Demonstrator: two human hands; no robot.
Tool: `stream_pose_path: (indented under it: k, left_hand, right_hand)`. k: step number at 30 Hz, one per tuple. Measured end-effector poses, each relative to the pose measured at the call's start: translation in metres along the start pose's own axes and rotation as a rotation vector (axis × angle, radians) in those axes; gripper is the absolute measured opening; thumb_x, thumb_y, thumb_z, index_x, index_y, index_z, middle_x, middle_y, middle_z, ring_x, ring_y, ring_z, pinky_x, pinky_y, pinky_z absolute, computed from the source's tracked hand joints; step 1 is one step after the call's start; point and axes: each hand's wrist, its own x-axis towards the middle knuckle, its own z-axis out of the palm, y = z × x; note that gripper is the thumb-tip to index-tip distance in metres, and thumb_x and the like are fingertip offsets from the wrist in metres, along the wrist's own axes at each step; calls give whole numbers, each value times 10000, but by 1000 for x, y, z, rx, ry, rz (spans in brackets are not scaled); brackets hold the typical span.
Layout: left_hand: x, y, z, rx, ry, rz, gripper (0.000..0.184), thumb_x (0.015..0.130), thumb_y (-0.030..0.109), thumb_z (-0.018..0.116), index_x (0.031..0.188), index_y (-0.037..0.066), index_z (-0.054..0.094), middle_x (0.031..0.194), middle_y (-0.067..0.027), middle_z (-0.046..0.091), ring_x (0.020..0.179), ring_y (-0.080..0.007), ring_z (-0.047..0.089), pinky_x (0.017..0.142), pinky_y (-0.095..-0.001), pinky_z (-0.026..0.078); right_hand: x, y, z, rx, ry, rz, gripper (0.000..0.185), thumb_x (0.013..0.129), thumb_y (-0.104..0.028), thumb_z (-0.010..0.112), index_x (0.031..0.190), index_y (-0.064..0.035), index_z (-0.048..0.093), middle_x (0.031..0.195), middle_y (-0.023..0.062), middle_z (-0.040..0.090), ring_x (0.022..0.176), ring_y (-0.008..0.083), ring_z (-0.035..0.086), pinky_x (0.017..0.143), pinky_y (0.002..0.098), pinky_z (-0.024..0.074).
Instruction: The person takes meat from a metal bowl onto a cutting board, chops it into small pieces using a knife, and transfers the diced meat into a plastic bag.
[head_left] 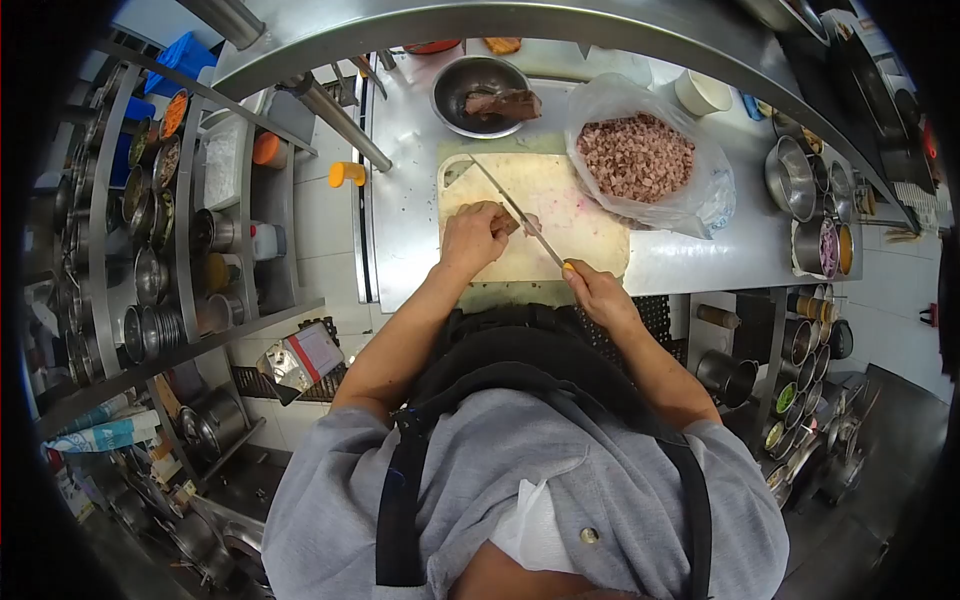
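A long knife [510, 202] lies slantwise over the pale cutting board [600, 240], its yellow-marked handle in my right hand [603, 295]. My left hand [475, 237] is on the board left of the blade, fingers curled on a small piece of brownish meat [511, 224]. A little pinkish meat [531, 222] touches the blade's other side. Beyond the board stands a metal bowl [452, 95] with a larger chunk of dark meat [505, 104] in it. At the board's right is an open clear plastic bag [712, 185] full of small diced meat [635, 155].
A metal shelf edge [480, 22] crosses above the steel table [400, 190]. Right of the bag are a white tub [703, 92] and steel bowls [790, 178]. Racks of pans stand left, beside an orange-yellow-capped container [346, 174] near the table's left edge.
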Motion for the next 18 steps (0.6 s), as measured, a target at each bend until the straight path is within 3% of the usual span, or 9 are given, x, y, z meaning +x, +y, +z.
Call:
stream_pose_path:
  k: [9, 13, 15, 18]
  left_hand:
    - [2, 2, -4, 40, -67, 4, 261, 758, 160, 737, 992, 62, 673, 978, -105, 706, 985, -327, 649, 853, -439, 520]
    - [5, -4, -1, -11, -27, 18, 256, 758, 145, 737, 986, 56, 663, 983, -106, 707, 994, -327, 645, 853, -440, 517]
    - [4, 1, -4, -29, -45, 15, 274, 733, 116, 736, 985, 48, 653, 901, -147, 708, 916, -365, 660, 822, -457, 534]
    - [0, 0, -7, -31, -33, 13, 286, 742, 119, 739, 1006, 50, 654, 896, -149, 705, 927, -368, 660, 823, -456, 534]
  right_hand:
    - [3, 8, -1, -41, -31, -68, 387, 1057, -368, 486, 1266, -67, 611, 899, 305, 682, 905, 488, 660, 806, 523, 509]
    - [56, 4, 20, 18, -55, -57, 379, 1054, -364, 492, 1275, -76, 603, 890, 306, 680, 893, 492, 658, 799, 528, 509]
    - [84, -4, 38, -39, 11, -114, 381, 1050, -375, 495, 1272, -83, 601, 878, 303, 679, 873, 492, 659, 788, 537, 508]
    - [93, 2, 48, 45, 67, -179, 377, 1048, -379, 498, 1259, -85, 606, 861, 303, 675, 851, 488, 658, 774, 543, 504]
